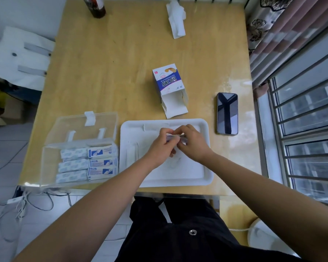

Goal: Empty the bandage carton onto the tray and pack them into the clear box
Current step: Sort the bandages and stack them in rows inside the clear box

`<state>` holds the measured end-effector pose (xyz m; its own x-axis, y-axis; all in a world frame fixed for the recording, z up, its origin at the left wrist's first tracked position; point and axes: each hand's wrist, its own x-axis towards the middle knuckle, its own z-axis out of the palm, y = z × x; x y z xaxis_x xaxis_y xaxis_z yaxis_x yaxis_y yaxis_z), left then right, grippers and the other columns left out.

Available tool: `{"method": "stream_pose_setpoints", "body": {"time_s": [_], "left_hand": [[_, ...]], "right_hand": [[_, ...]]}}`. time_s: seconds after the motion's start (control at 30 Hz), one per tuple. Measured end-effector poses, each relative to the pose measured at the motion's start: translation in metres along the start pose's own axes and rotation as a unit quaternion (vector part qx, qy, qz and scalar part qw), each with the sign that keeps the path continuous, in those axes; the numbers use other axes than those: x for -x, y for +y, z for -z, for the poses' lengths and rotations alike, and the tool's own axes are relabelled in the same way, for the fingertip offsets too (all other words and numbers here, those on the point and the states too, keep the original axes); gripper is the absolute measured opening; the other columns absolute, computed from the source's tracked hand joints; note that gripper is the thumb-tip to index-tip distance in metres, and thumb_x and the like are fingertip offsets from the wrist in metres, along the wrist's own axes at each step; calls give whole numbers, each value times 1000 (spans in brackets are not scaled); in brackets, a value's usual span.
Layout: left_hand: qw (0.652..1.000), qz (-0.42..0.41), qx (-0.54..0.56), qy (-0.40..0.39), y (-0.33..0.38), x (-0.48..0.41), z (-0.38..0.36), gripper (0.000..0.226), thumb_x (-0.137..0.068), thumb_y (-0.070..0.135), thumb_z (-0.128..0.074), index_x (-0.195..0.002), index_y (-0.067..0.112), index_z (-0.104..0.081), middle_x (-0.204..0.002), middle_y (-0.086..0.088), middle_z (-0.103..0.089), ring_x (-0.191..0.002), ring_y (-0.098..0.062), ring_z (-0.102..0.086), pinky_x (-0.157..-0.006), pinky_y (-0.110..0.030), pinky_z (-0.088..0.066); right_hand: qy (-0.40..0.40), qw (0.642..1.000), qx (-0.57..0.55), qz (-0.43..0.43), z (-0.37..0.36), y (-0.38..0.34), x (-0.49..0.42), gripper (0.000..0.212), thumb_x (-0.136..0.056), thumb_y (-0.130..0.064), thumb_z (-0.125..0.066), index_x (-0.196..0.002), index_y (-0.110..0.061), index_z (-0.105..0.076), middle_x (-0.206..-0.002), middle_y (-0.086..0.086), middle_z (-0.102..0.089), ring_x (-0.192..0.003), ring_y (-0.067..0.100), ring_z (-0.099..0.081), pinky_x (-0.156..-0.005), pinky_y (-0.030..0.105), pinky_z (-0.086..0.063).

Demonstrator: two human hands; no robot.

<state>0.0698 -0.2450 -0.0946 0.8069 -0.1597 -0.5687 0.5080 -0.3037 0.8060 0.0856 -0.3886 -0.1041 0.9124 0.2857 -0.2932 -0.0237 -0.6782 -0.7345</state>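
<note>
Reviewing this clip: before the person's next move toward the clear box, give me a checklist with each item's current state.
1. Stack gripped: ok, left hand and right hand pinch a few bandages above the tray.
2. Box open: ok, the lid stands tipped back.
3. Free room in the clear box: cannot tell, six stacks cover most of its floor.
4. Carton emptied: ok, it lies open and looks empty.
5. Tray cleared: not ok, loose bandages lie on it.

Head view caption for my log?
Left hand and right hand pinch a thin bandage stack over the white plastic tray, beside the partly filled clear box.
</note>
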Motion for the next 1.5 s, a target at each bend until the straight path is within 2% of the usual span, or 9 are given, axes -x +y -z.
{"method": "stream_pose_setpoints", "body": {"time_s": [0.17, 0.3, 0.4, 0.63, 0.87, 1.1, 1.2, 1.3, 1.5], "left_hand": [[998, 46, -41, 19, 2, 17, 12, 32, -102, 38, -30, -102, 12, -49, -80, -5, -59, -57, -18, -49, -57, -28, -39], [988, 25, -144, 58, -3, 26, 25, 19, -100, 17, -32, -96, 9, -49, -83, -6, -52, -65, -18, -44, -60, -29, -32], [991, 45, -45, 113, -4, 39, 34, 22, -99, 23, -32, -92, 12, -51, -71, -2, -54, -60, -16, -46, -57, -30, -32], [987, -3, -87, 134, -16, 70, 70, 24, -100, 35, -36, -94, 14, -46, -89, -10, -59, -86, -31, -58, -75, -43, -46], [984, -10, -32, 177, -30, 104, 116, 7, -97, 20, -48, -102, 15, -53, -75, -2, -61, -50, -9, -55, -50, -26, -43], [970, 49, 83, 225, -49, 123, 167, 13, -89, 0, -60, -97, 10, -63, -74, -6, -63, -58, -21, -61, -59, -27, -55], [965, 76, 41, 249, -60, 125, 190, 16, -87, 1, -62, -98, 12, -63, -79, -6, -64, -59, -18, -61, -60, -26, -55], [955, 119, -8, 273, -78, 119, 207, 13, -85, 5, -65, -96, 8, -69, -78, -9, -66, -59, -19, -60, -70, -35, -55], [948, 151, -136, 246, -90, 99, 200, 14, -82, 13, -66, -95, 11, -72, -87, -12, -72, -81, -30, -68, -81, -35, -56]], "right_hand": [[-17, 1000, -15, -7, -2, -15, 8, 18, -82, -5, -57, -98, -13, -63, -98, 4, -63, -87, 18, -55, -68, 12, -40], [-27, 998, -56, 8, -8, -32, 17, 18, -82, -2, -56, -96, -12, -63, -92, 1, -65, -80, 17, -56, -64, 17, -41], [-24, 995, -92, 6, -17, -50, 21, 19, -82, -1, -54, -93, -14, -62, -87, 1, -65, -73, 16, -55, -61, 20, -41], [-67, 983, -167, -25, -40, -91, 24, 11, -89, -7, -51, -99, -10, -56, -90, 5, -62, -70, 14, -55, -62, 21, -43], [-33, 973, -225, -44, -73, -127, 20, 12, -91, -5, -49, -99, -3, -57, -82, 1, -60, -63, 11, -55, -53, 12, -42], [-57, 970, -232, -34, -110, -157, 21, 11, -92, -6, -55, -102, -5, -60, -86, 9, -63, -57, 10, -61, -52, 19, -46], [-20, 977, -205, -60, -117, -157, 19, 21, -93, -15, -57, -114, -8, -56, -95, 6, -60, -65, 17, -63, -54, 22, -50], [15, 983, -163, -86, -120, -146, 18, 25, -92, -19, -56, -117, -14, -54, -99, 2, -59, -83, 22, -63, -72, 35, -53], [-25, 977, -171, -125, -126, -142, 21, 25, -93, -18, -54, -118, -14, -52, -94, 0, -58, -76, 18, -62, -72, 36, -51]]}}
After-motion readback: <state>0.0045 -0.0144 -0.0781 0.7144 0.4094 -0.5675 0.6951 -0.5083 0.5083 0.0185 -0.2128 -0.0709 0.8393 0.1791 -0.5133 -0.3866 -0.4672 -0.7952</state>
